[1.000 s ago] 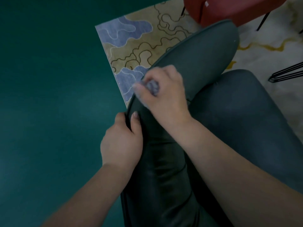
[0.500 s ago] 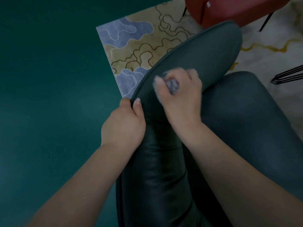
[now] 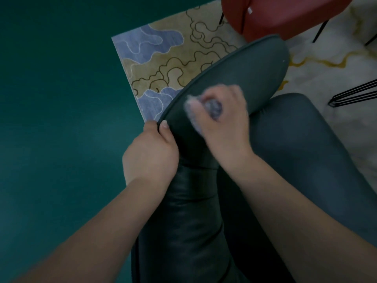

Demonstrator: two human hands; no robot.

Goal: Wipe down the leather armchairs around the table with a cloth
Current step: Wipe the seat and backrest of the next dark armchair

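A dark green leather armchair (image 3: 255, 66) fills the middle and right of the view, its curved arm running up from the bottom centre. My right hand (image 3: 222, 121) grips a bunched grey-blue cloth (image 3: 214, 106) and presses it on the inner face of the arm; the hand is blurred by motion. My left hand (image 3: 152, 152) holds the arm's piped outer edge, thumb on the inside, fingers wrapped over the outside. The seat cushion (image 3: 306, 139) lies to the right of my right forearm.
A patterned blue and beige rug (image 3: 163, 64) lies beyond the arm on a dark teal floor (image 3: 57, 119). A red chair (image 3: 275, 15) with thin black legs stands at the top right. Black wire legs (image 3: 355, 94) show at the right edge over a pale marbled rug area.
My right hand has slid the cloth along the chair arm, away from me toward its far end. My left hand has shifted slightly forward along the piped edge, keeping its grip.
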